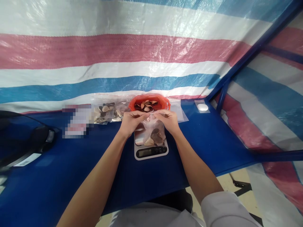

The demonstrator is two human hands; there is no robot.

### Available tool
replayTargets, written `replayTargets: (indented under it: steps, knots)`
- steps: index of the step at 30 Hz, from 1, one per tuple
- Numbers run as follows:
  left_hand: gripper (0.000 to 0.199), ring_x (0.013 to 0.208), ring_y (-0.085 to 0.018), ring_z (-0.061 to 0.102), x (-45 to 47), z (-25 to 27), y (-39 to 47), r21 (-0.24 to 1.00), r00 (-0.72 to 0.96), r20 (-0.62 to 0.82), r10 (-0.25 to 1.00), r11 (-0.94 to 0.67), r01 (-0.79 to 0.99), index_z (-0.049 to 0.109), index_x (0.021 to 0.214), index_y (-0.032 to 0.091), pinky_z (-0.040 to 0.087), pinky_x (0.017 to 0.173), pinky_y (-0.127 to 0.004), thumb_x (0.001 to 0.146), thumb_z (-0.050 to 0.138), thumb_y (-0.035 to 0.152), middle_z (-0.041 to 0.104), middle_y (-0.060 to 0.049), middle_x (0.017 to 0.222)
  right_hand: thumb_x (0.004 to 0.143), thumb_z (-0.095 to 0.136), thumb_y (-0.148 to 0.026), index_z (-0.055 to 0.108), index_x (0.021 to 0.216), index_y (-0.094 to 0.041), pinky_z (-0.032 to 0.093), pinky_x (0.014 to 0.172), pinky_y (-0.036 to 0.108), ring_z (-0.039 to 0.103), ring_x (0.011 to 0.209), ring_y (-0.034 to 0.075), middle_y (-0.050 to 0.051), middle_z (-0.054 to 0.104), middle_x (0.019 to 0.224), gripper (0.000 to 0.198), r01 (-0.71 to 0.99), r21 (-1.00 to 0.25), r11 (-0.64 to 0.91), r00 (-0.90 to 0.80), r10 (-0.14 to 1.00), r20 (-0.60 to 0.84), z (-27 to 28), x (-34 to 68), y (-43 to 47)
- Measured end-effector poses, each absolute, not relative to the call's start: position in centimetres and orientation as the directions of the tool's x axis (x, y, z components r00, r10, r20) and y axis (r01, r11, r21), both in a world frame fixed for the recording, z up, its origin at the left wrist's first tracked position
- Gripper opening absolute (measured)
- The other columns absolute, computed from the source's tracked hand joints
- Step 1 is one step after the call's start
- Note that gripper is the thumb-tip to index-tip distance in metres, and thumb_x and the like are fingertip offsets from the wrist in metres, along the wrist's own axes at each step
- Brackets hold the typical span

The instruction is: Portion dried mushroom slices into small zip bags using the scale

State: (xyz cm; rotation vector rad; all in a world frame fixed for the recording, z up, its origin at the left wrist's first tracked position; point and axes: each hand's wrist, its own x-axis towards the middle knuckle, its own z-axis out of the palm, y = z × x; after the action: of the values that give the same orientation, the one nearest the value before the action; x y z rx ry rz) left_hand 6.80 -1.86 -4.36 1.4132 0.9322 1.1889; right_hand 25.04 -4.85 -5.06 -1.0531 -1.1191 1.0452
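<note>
My left hand (133, 122) and my right hand (168, 121) pinch the top edge of a clear plastic bag (154, 126) from either side. Thin curved pieces (156, 136), some dark brown and some cream, lie in the bottom of the bag; their exact kind is unclear. The bag hangs over a white kitchen scale (151, 157), and I cannot tell whether it rests on it. The scale's dark display shows no readable number. Just behind my fingers stands an orange-red plastic basket (167, 102) with similar brown and pale pieces (147, 106) inside.
Filled clear bags (103, 113) lie left of the basket. Flat clear plastic bags (183, 115) lie at its right. Farther right is a small bag with a white oval object (202, 107). A black item (35, 142) occupies the left of the blue table (203, 151). Striped sheeting (118, 50) hangs behind.
</note>
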Motion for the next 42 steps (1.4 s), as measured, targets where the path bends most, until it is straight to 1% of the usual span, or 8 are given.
replayTargets:
  steps: [5, 11, 14, 19, 25, 32, 38, 42]
  knots:
    - [0.033, 0.063, -0.017, 0.065, 6.5, -4.6, -1.7, 0.986, 0.172, 0.153, 0.973, -0.138, -0.097, 0.081, 0.073, 0.02, 0.055, 0.067, -0.032, 0.06, 0.092, 0.048, 0.076, -0.005, 0.072, 0.066, 0.083, -0.05, 0.074, 0.074, -0.021, 0.057, 0.061, 0.032, 0.067, 0.065, 0.018, 0.001, 0.074, 0.069, 0.031, -0.107, -0.978, 0.182, 0.149, 0.975, 0.165, -5.1, 25.3, -4.8]
    - [0.028, 0.063, -0.015, 0.064, 6.6, -4.3, -2.0, 0.971, 0.168, 0.233, 0.958, -0.221, -0.087, 0.079, 0.066, 0.021, 0.052, 0.067, -0.029, 0.063, 0.091, 0.046, 0.075, -0.002, 0.069, 0.074, 0.08, -0.044, 0.075, 0.073, -0.022, 0.057, 0.076, 0.034, 0.069, 0.073, 0.018, 0.001, 0.075, 0.075, 0.022, -0.055, -0.959, 0.278, 0.069, 0.959, 0.274, -5.0, 25.2, -4.8]
    - [0.028, 0.064, -0.016, 0.064, 6.7, -4.2, -2.1, 0.968, 0.178, 0.249, 0.952, -0.241, -0.067, 0.078, 0.065, 0.021, 0.052, 0.066, -0.029, 0.063, 0.09, 0.047, 0.075, -0.002, 0.068, 0.076, 0.078, -0.042, 0.075, 0.071, -0.022, 0.057, 0.078, 0.035, 0.069, 0.073, 0.018, 0.001, 0.075, 0.073, 0.021, -0.034, -0.951, 0.307, 0.065, 0.95, 0.304, -5.0, 25.0, -4.9]
    - [0.031, 0.067, -0.017, 0.066, 6.8, -4.1, -2.1, 0.975, 0.171, 0.222, 0.96, -0.223, -0.013, 0.081, 0.071, 0.021, 0.053, 0.068, -0.029, 0.061, 0.091, 0.048, 0.077, -0.004, 0.072, 0.07, 0.082, -0.044, 0.078, 0.075, -0.022, 0.057, 0.062, 0.032, 0.068, 0.067, 0.018, 0.001, 0.075, 0.073, 0.023, -0.065, -0.976, 0.209, 0.107, 0.974, 0.201, -5.0, 25.0, -5.0]
    - [0.035, 0.069, -0.019, 0.068, 6.8, -4.0, -2.2, 0.969, 0.166, 0.237, 0.957, -0.244, 0.028, 0.082, 0.076, 0.02, 0.055, 0.069, -0.032, 0.062, 0.09, 0.052, 0.079, -0.005, 0.077, 0.074, 0.08, -0.047, 0.077, 0.07, -0.021, 0.058, 0.075, 0.035, 0.071, 0.074, 0.019, 0.003, 0.077, 0.075, 0.026, -0.047, -0.972, 0.229, 0.032, 0.973, 0.228, -4.7, 25.5, -5.0]
    - [0.03, 0.066, -0.018, 0.067, 6.3, -4.0, -2.0, 0.966, 0.174, 0.256, 0.951, -0.26, 0.002, 0.08, 0.072, 0.02, 0.055, 0.067, -0.03, 0.066, 0.088, 0.049, 0.076, -0.004, 0.071, 0.068, 0.085, -0.05, 0.08, 0.071, -0.024, 0.059, 0.064, 0.034, 0.07, 0.064, 0.018, 0.001, 0.077, 0.071, 0.027, -0.153, -0.97, 0.189, 0.074, 0.981, 0.18, -4.6, 26.3, -5.0]
    - [0.036, 0.063, -0.017, 0.066, 7.0, -3.5, -2.1, 0.971, 0.234, 0.229, 0.945, -0.239, 0.019, 0.081, 0.079, 0.019, 0.054, 0.063, -0.03, 0.064, 0.089, 0.051, 0.076, -0.004, 0.072, 0.07, 0.084, -0.049, 0.082, 0.075, -0.024, 0.061, 0.065, 0.034, 0.071, 0.067, 0.019, 0.002, 0.078, 0.075, 0.026, -0.144, -0.977, 0.156, 0.047, 0.987, 0.151, -4.6, 26.1, -5.3]
    - [0.036, 0.062, -0.017, 0.066, 7.3, -3.2, -2.2, 0.963, 0.25, 0.254, 0.934, -0.269, 0.029, 0.08, 0.074, 0.018, 0.053, 0.063, -0.029, 0.066, 0.087, 0.053, 0.076, -0.005, 0.069, 0.069, 0.084, -0.052, 0.082, 0.075, -0.024, 0.061, 0.066, 0.033, 0.071, 0.071, 0.019, 0.001, 0.079, 0.077, 0.028, -0.126, -0.979, 0.157, 0.035, 0.987, 0.154, -4.6, 26.2, -5.1]
